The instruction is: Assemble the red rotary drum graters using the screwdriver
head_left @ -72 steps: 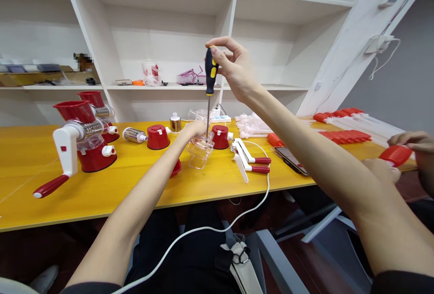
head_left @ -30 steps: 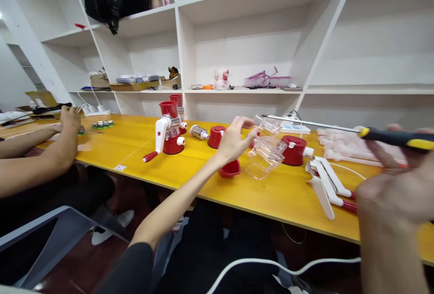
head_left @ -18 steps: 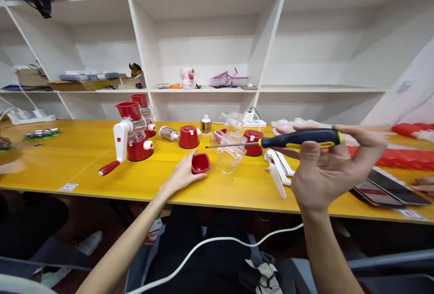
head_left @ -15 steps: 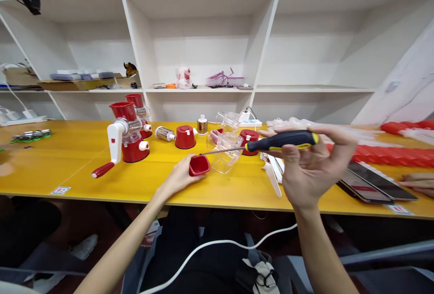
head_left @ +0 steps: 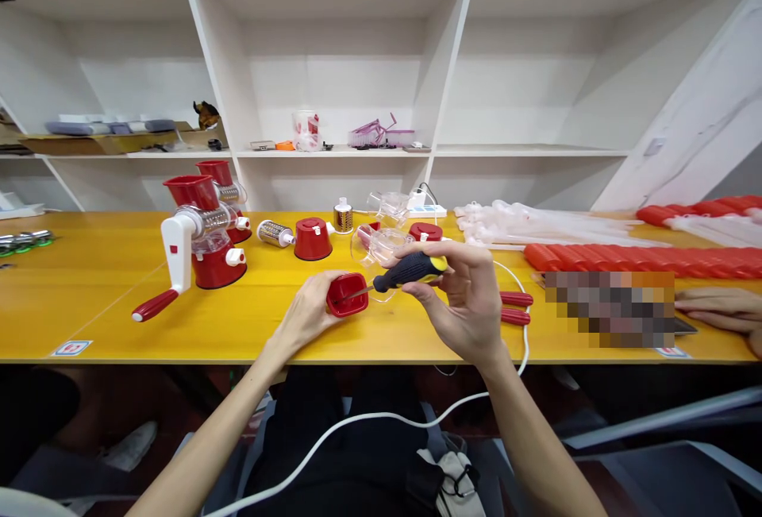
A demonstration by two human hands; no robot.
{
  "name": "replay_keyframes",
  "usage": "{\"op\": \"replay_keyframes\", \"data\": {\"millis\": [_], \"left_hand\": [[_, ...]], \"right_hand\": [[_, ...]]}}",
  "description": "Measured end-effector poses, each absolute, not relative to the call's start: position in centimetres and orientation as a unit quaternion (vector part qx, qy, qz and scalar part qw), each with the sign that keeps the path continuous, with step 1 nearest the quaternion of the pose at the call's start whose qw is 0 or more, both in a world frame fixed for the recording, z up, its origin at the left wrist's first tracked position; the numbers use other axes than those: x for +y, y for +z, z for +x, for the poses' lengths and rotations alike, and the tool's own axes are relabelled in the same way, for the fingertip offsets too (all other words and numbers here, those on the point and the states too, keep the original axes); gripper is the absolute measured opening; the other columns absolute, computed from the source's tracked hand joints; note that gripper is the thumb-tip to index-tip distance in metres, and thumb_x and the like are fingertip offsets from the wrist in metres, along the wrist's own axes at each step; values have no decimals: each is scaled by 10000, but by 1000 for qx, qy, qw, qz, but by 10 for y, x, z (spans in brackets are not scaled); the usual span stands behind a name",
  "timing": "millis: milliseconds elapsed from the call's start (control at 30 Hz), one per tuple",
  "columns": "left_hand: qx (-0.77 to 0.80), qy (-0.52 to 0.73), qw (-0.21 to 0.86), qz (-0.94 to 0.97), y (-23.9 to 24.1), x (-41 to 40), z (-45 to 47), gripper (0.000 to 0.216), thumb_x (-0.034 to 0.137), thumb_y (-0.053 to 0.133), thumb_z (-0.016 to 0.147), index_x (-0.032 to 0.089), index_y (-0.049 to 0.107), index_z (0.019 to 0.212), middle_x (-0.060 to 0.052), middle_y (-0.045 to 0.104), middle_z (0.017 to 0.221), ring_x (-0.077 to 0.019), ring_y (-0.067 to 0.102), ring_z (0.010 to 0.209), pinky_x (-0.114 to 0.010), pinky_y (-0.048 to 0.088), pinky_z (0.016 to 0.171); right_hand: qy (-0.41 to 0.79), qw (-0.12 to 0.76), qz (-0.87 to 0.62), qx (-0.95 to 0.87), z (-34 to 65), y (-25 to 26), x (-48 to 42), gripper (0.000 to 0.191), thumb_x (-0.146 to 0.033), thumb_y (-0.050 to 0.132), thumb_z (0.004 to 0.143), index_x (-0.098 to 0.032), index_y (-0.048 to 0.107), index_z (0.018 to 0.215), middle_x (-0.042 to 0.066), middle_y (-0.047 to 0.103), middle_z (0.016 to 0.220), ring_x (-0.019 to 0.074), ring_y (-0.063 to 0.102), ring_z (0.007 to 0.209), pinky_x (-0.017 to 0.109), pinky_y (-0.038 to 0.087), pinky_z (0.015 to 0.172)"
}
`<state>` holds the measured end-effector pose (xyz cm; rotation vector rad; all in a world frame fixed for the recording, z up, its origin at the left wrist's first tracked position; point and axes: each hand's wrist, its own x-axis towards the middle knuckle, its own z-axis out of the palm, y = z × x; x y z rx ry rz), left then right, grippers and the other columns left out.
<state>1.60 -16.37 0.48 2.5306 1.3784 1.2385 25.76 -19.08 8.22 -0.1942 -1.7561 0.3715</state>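
My left hand [head_left: 310, 312] is closed round the side of a small red plastic hopper [head_left: 348, 309], holding it tilted so its open mouth faces me. In my right hand [head_left: 467, 302] is a screwdriver [head_left: 410, 269] with a black and yellow handle. Its metal shaft reaches into the hopper's mouth; the tip's exact contact is unclear. Just behind lie clear plastic housings [head_left: 381, 243], partly hidden by my right hand. A red round base [head_left: 313, 239] stands behind the hopper, with grater drums [head_left: 275, 233] beside it.
Two assembled rotary graters [head_left: 205, 231] stand at the left. Red-handled parts [head_left: 515, 307] and a white cable [head_left: 527, 342] lie right of my right hand. Red stacked pieces [head_left: 643, 261] and another person's hand [head_left: 723, 306] are farther right. White shelves [head_left: 333, 153] rise behind the table.
My right hand has moved left and down, bringing the screwdriver's shaft from the hopper's rim into its mouth. The camera view has shifted slightly right. Another person's hand shows more at the right.
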Motion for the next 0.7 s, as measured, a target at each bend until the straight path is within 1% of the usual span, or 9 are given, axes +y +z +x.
{"op": "replay_keyframes", "data": {"millis": [100,200,333,433,500,600,700], "left_hand": [[449,382,1,808,3,-164,16,551,352,727,816,265,478,1299,-73,649,1307,-250,633,1198,-412,497,1027],[485,368,15,793,3,-163,15,572,379,730,797,255,477,1295,-92,649,1297,-273,641,1182,-431,507,1011],[548,345,40,761,6,-160,7,582,425,722,779,261,472,1279,-91,663,1251,-297,664,1136,-440,533,959],[568,333,62,750,8,-158,-2,582,460,713,776,269,470,1269,-81,666,1240,-300,671,1121,-429,545,932],[574,324,76,748,7,-156,-6,581,468,699,787,259,464,1275,-86,660,1248,-299,673,1117,-432,546,931],[569,320,85,752,5,-154,-9,650,499,702,788,236,440,1322,-112,628,1297,-300,642,1174,-452,517,999],[550,319,73,768,6,-153,-9,863,575,768,708,214,400,1400,-151,533,1407,-324,524,1325,-491,418,1124]], "right_hand": [[163,610,-84,-771,254,81,-190,500,-113,681,901,-370,497,1288,24,659,1204,203,723,1036,359,688,741],[162,619,-92,-763,258,82,-191,483,-134,698,887,-373,515,1265,20,673,1186,222,733,1018,381,692,733],[160,682,-108,-706,270,91,-190,401,-183,710,873,-377,540,1181,11,690,1102,240,748,973,369,693,642],[142,739,-134,-645,273,98,-186,309,-281,729,873,-352,535,1104,6,697,1046,235,756,929,379,693,658],[146,765,-151,-609,272,100,-182,302,-331,734,873,-333,518,1085,6,701,1032,231,756,919,390,694,676],[162,786,-157,-575,270,98,-174,294,-336,712,890,-317,498,1091,10,703,1034,232,749,968,390,693,684],[171,794,-159,-561,269,95,-167,298,-327,706,892,-317,488,1094,12,694,1046,234,746,986,380,693,668]]}}
